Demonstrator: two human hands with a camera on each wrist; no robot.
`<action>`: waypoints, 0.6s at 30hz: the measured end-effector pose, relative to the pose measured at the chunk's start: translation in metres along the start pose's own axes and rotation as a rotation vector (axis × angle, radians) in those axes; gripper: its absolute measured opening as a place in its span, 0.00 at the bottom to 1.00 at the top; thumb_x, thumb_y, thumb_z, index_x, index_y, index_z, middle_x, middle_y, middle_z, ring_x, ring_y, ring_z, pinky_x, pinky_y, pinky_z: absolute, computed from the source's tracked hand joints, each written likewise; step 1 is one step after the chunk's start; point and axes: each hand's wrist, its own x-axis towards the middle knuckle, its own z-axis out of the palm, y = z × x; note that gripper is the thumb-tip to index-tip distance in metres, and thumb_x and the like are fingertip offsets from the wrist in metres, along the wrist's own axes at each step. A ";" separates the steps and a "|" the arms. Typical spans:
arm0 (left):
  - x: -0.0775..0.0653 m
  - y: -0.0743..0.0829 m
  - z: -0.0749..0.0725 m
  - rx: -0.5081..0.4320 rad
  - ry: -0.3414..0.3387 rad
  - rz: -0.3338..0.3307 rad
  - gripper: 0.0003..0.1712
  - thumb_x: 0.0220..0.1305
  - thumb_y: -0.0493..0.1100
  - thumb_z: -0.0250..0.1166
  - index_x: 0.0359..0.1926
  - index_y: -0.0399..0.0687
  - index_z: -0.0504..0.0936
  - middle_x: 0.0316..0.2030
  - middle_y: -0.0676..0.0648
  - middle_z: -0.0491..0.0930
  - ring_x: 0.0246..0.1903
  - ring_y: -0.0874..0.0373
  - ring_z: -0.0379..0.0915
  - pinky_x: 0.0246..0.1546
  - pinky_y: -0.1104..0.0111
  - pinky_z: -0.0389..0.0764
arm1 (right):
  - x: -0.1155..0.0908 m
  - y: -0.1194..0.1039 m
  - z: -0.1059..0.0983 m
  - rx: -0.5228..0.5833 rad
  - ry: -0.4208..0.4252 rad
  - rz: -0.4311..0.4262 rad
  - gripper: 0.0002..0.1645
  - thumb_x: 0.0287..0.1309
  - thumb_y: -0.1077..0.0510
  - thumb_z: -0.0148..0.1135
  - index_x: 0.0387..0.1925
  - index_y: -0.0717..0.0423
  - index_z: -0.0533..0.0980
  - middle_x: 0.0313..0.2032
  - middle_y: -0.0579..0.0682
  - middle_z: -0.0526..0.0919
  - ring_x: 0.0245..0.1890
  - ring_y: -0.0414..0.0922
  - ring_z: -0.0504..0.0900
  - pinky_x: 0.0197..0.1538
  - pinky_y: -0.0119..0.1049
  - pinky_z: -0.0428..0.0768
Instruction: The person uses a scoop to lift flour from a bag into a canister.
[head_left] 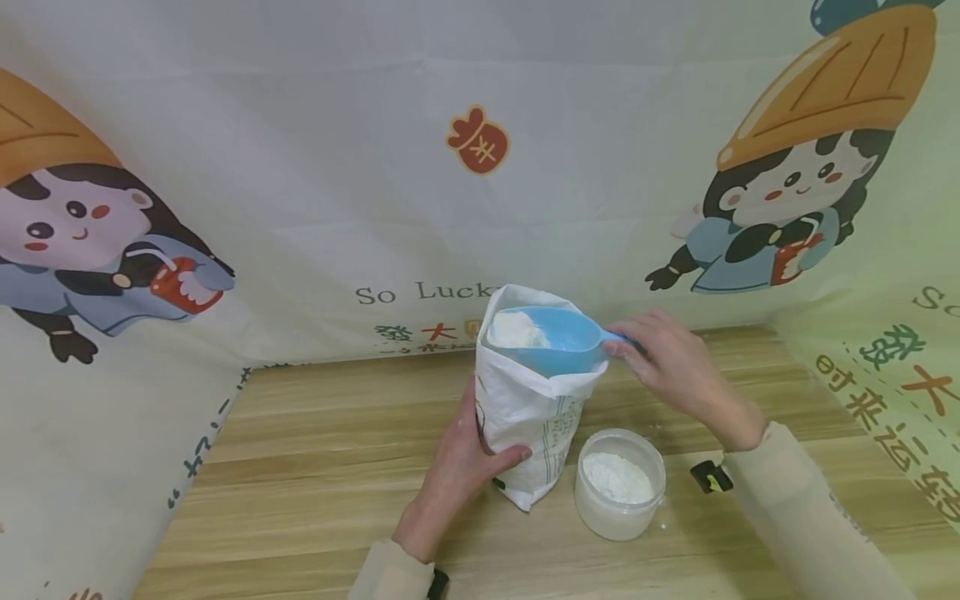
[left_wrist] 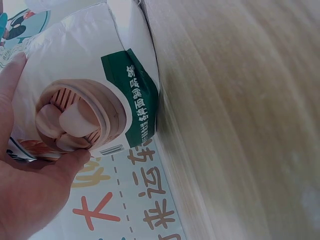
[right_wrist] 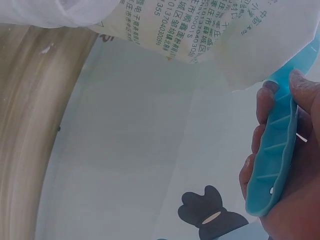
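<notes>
A blue scoop (head_left: pixel 564 333) with white powder in its bowl lies across the mouth of an upright white paper bag (head_left: pixel 536 417). My right hand (head_left: pixel 663 358) grips the scoop's ribbed handle (right_wrist: pixel 274 155), thumb on one side and fingers curled behind it. Low on the bag's left side, my left hand (head_left: pixel 468 454) holds it, the thumb across the front. In the left wrist view, the bag shows a picture of buns in a steamer basket (left_wrist: pixel 82 117) and a green label. Right of the bag, a clear round tub (head_left: pixel 618 521) holds white powder.
The wooden table (head_left: pixel 315 467) has specks of powder near the tub. A printed cloth (head_left: pixel 360 167) with cartoon figures and lettering hangs behind the table and along both sides. Black straps (head_left: pixel 711 477) show near the sleeves.
</notes>
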 end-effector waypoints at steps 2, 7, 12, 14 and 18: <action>0.000 0.000 0.000 -0.001 -0.001 -0.002 0.71 0.48 0.49 0.85 0.82 0.56 0.46 0.71 0.40 0.69 0.67 0.42 0.69 0.67 0.45 0.71 | -0.001 0.000 0.000 0.000 0.004 0.007 0.15 0.71 0.58 0.65 0.52 0.63 0.83 0.48 0.60 0.87 0.51 0.58 0.78 0.50 0.59 0.80; -0.001 0.000 0.000 -0.006 -0.004 -0.010 0.71 0.48 0.49 0.85 0.82 0.56 0.45 0.71 0.39 0.69 0.67 0.41 0.69 0.67 0.45 0.70 | -0.002 0.000 -0.002 -0.006 0.028 -0.002 0.15 0.70 0.58 0.66 0.52 0.63 0.84 0.47 0.59 0.87 0.50 0.57 0.79 0.48 0.57 0.80; -0.001 0.001 0.000 -0.002 -0.003 -0.011 0.72 0.48 0.48 0.85 0.82 0.56 0.45 0.71 0.38 0.70 0.67 0.41 0.69 0.67 0.45 0.71 | -0.003 -0.001 -0.006 -0.016 0.055 -0.026 0.14 0.67 0.59 0.68 0.51 0.63 0.84 0.46 0.59 0.87 0.49 0.57 0.79 0.47 0.58 0.80; -0.001 0.001 0.000 -0.002 -0.004 -0.011 0.72 0.48 0.48 0.85 0.82 0.57 0.45 0.71 0.38 0.70 0.67 0.41 0.69 0.67 0.45 0.71 | -0.003 -0.001 -0.008 -0.019 0.060 -0.030 0.14 0.67 0.59 0.68 0.51 0.62 0.84 0.46 0.59 0.88 0.49 0.57 0.79 0.47 0.58 0.80; -0.001 0.001 0.000 0.003 -0.001 -0.010 0.71 0.48 0.49 0.85 0.82 0.57 0.45 0.70 0.38 0.71 0.66 0.41 0.70 0.66 0.45 0.72 | -0.004 0.000 -0.011 -0.020 0.084 -0.037 0.14 0.66 0.60 0.68 0.50 0.62 0.84 0.45 0.59 0.88 0.48 0.57 0.79 0.46 0.57 0.80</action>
